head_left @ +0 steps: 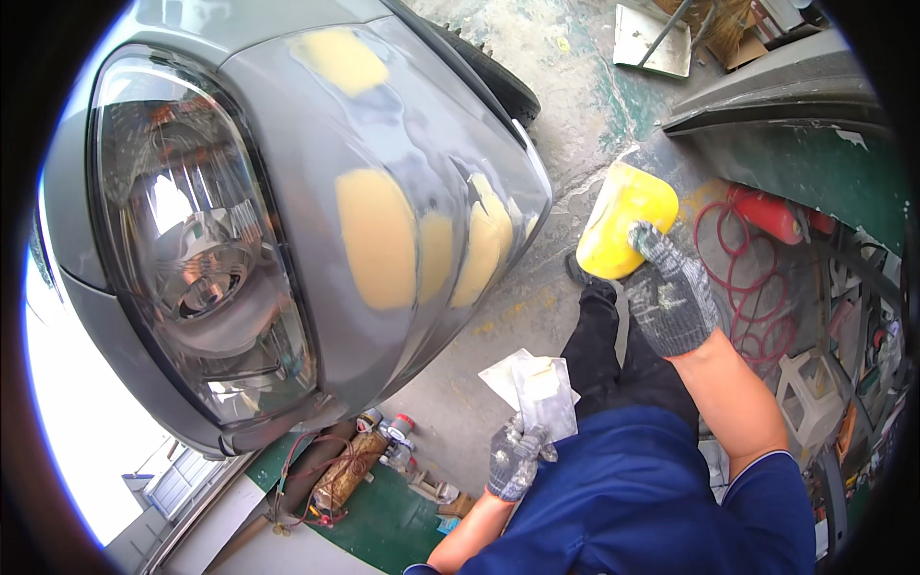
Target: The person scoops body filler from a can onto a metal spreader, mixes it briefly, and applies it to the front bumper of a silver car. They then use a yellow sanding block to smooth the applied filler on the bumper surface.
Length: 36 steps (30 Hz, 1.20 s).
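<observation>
In my right hand (671, 292), gloved in grey knit, is a yellow putty spreader (623, 218) with rounded corners, pinched under the thumb. A little pale residue shows at its upper edge. My left hand (517, 455), in a stained grey glove, grips thin putty scrapers (548, 398) low in front of my body. On the scrapers sits a dab of cream filler (542, 383). To the left stands a grey car fender (297, 172) carrying several cream filler patches (378, 240). Neither hand touches the car.
A large headlight (201, 249) sits at the car's left front. Beyond the fender is a tyre (498, 81). At right lie a coiled red hose (752, 278), a red cylinder (767, 213) and a grey panel (786, 91). Tools and canisters (355, 465) lie below the car.
</observation>
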Available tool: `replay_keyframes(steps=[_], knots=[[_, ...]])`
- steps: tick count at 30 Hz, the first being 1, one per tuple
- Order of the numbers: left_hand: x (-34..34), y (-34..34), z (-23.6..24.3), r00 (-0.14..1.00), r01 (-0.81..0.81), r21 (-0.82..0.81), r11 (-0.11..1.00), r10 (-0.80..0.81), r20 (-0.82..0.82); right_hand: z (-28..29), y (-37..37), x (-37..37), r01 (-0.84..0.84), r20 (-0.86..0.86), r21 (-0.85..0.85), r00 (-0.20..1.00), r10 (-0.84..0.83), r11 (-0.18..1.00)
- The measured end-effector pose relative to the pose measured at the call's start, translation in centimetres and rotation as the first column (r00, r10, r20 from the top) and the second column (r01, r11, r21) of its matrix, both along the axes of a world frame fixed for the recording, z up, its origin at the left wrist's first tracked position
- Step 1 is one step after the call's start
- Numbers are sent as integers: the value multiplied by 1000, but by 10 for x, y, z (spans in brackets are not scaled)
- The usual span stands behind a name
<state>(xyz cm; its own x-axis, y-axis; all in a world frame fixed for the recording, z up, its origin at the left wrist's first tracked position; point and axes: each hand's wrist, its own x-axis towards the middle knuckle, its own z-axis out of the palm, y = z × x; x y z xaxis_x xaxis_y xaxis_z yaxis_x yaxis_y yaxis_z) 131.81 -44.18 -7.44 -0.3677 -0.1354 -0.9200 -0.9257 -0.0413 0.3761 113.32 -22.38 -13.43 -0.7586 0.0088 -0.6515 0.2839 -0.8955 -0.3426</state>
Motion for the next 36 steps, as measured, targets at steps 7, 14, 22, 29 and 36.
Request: replay_keyframes(steps=[7, 14, 22, 29, 36], knots=[[-13, 19, 32, 986, 104, -187, 977, -127, -112, 31, 8, 65, -109, -129, 948, 730, 672, 300], [-17, 23, 37, 886, 326, -357, 876, -414, -208, 47, -11, 87, 219, -229, 967, 510, 829, 132], [-13, 14, 45, 808, 420, -373, 827, -528, -261, 50, -20, 99, 153, -221, 974, 452, 864, 169], [1, -1, 26, 976, 120, -242, 963, -159, -146, 39, -19, 55, -225, -227, 855, 649, 726, 468], [32, -11, 3, 992, 99, -172, 980, -110, -57, 1, -81, -48, 135, -434, 846, 736, 519, 516]])
